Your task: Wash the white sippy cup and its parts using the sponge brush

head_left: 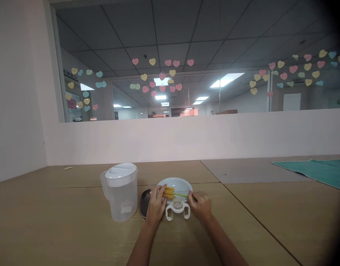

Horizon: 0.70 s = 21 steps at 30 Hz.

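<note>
A yellow sponge brush head (168,192) with a thin green handle (181,195) is held level between my two hands, over the front of a white plate (174,181). My left hand (157,205) is closed on the yellow end. My right hand (200,203) pinches the far end of the green handle. Just below the brush, between my hands, stands a small clear bottle (177,203) in a white two-handled holder (178,211). A dark metal dish (144,204) lies beside my left hand, partly hidden by it.
A translucent lidded pitcher (122,197) stands on the wooden table (75,221) to the left. A teal cloth (325,170) lies at the far right. Behind the table, a wall holds a window with heart-shaped notes.
</note>
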{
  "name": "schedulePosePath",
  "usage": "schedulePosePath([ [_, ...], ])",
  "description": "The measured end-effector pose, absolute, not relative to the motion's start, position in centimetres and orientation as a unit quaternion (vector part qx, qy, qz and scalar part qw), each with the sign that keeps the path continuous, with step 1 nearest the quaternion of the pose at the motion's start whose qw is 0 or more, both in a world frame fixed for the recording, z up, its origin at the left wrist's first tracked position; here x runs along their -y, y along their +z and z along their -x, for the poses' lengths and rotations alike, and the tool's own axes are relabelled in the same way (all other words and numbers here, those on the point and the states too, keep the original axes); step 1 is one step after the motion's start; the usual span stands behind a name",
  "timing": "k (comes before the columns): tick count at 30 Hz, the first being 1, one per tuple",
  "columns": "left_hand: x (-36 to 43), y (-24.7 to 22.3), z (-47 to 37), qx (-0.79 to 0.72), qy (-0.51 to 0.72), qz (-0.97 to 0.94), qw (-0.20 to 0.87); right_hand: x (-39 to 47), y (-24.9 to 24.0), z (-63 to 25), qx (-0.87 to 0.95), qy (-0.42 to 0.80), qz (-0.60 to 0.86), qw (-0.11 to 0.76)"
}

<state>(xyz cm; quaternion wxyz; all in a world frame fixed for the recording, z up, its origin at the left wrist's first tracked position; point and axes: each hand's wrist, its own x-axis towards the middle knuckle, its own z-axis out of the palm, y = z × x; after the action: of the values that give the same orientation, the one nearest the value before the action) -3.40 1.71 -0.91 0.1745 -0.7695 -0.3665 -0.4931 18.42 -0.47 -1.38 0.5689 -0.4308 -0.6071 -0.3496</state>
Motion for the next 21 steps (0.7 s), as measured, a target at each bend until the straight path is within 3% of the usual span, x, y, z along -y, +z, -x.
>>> schedulePosePath([
  [7,-1.58,-0.52,3.59,0.328,-0.529,0.772,0.127,0.39,-1.24,-18.95,0.589,-0.329,0.441,0.592],
  [15,-0.98,-0.08,3.24,0.413,-0.584,0.695,-0.07,0.35,-1.5,-18.86,0.615,-0.316,0.406,0.597],
  [21,-0.96,-0.04,3.31,0.443,-0.564,0.696,-0.024,0.24,-1.6,-18.68,0.616,-0.325,0.405,0.592],
])
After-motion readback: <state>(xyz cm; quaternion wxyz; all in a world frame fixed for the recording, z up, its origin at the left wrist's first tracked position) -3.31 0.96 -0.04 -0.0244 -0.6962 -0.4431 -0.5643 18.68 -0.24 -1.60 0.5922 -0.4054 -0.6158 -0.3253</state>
